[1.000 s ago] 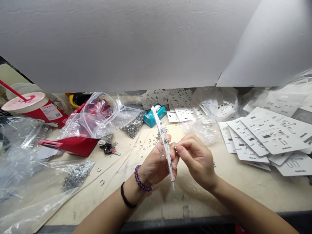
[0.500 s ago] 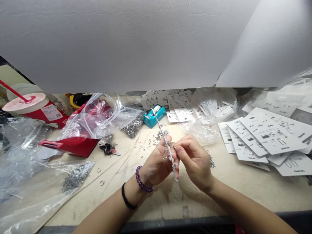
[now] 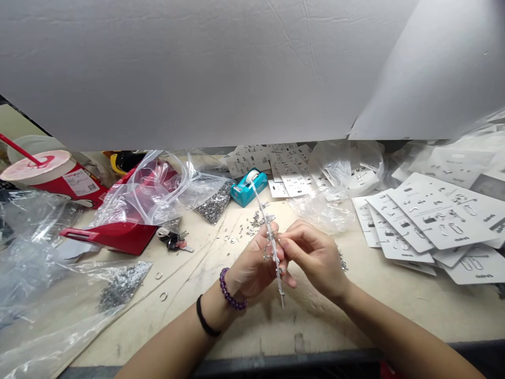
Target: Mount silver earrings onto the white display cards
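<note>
My left hand grips a white jewelry card, held upright and nearly edge-on to me. Small metal earrings stick out from both of its sides. Thumb and forefinger of my right hand are pinched together against the card's right side, near its middle; whatever lies between those fingertips is too small to name. Just beyond the hands, tiny loose metal pieces are scattered on the table. Another small heap of metal pieces shows partly behind my right hand.
Filled jewelry cards lie stacked at right, with more cards behind a teal tape dispenser. Left are a red scoop, keys, clear bags of metal bits, two small rings and a red cup. A white board overhangs the back.
The card's lower end has swung slightly left, so it stands a little steeper. My right fingertips have moved closer against the card, and the right hand has turned slightly.
</note>
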The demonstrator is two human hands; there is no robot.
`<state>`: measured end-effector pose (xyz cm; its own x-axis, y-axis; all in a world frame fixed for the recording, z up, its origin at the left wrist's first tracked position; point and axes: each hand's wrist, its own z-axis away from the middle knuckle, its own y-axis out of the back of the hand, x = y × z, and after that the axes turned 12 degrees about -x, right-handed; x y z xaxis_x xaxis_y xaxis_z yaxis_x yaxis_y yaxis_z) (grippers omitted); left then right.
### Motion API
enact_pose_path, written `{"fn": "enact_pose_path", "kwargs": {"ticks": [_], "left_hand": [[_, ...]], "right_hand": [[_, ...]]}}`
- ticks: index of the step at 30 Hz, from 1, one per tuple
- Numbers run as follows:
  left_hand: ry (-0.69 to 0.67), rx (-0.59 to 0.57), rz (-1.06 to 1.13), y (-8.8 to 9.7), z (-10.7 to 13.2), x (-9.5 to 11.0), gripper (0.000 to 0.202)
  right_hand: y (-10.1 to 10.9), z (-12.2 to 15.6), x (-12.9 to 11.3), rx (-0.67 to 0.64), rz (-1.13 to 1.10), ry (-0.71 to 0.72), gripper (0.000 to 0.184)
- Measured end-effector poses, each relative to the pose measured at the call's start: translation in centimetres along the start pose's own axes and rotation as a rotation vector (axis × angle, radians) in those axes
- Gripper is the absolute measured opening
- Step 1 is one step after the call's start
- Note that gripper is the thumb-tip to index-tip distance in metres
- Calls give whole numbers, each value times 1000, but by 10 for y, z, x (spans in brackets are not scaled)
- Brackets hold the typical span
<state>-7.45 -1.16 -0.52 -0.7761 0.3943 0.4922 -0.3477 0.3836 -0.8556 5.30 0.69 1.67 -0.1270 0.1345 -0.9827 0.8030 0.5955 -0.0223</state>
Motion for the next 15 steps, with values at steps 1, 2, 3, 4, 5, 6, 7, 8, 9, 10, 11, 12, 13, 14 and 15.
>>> {"fn": "enact_pose_path", "kwargs": {"ticks": [1, 2, 3, 4, 5, 6, 7, 8, 9, 10, 11, 12, 13, 14, 15], "left_hand": [[13, -6, -18, 1, 0, 1, 29], [23, -11, -34, 1, 0, 3, 30], [26, -20, -48, 2, 0, 4, 31], [26, -30, -59, 2, 0, 5, 31], [27, -38, -72, 3, 0, 6, 30], [28, -39, -83, 4, 0, 6, 29], [31, -36, -95, 4, 0, 6, 29], [35, -29, -106, 5, 0, 6, 30], [38, -19, -115, 6, 0, 6, 31], [40, -12, -123, 6, 0, 6, 31], [40, -6, -134, 7, 0, 6, 32], [41, -1, -151, 7, 0, 5, 32], [47, 5, -173, 8, 0, 5, 32], [57, 13, -197, 8, 0, 5, 31], [70, 21, -218, 8, 0, 5, 30]], "right_hand": [[3, -1, -2, -19, 75, 15, 12], [7, -3, -5, -33, 156, 37, 11], [10, -4, -7, -42, 228, 60, 10], [13, -4, -9, -51, 284, 80, 9], [15, -5, -10, -56, 324, 93, 8], [17, -5, -11, -60, 350, 98, 7], [18, -5, -12, -65, 366, 95, 7], [19, -5, -12, -75, 375, 84, 7], [19, -5, -12, -89, 376, 67, 7], [19, -5, -12, -99, 372, 48, 8], [19, -4, -12, -106, 366, 26, 8], [19, -4, -12, -110, 360, 3, 9], [20, -4, -12, -113, 351, -18, 10], [20, -4, -12, -118, 333, -41, 10], [19, -4, -11, -126, 302, -64, 10]]}}
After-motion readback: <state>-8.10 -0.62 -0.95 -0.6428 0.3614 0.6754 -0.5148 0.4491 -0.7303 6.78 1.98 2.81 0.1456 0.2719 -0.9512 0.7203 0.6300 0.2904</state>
